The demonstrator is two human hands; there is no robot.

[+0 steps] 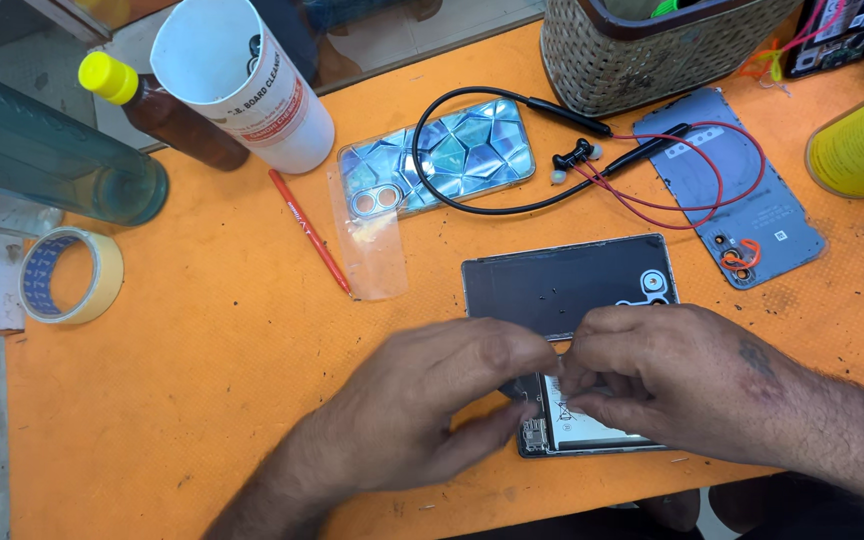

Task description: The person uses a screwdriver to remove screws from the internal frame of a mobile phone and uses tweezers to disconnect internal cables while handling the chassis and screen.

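Looking down, head view: both hands meet over an opened phone that lies flat on the orange table, near its front edge.
Phone: its back is off; a white battery shows in the lower part, and a dark panel lies just behind it, touching or overlapping it.
Left hand: fingers curled, thumb and forefinger pinched together at the upper edge of the battery; what they pinch is too small and blurred to tell.
Right hand: fingers bent and closed down on the same spot, fingertips pressing on the battery top.
Advice for this step: I judge it is fine work at the battery edge, so keep the phone flat, hold it steady with one hand, and pull or press slowly and not with force.
Risk: the battery should not bend.
Nearby: a grey back cover and black earphones with red cable lie well apart behind; a red pen and tape roll are to the left.
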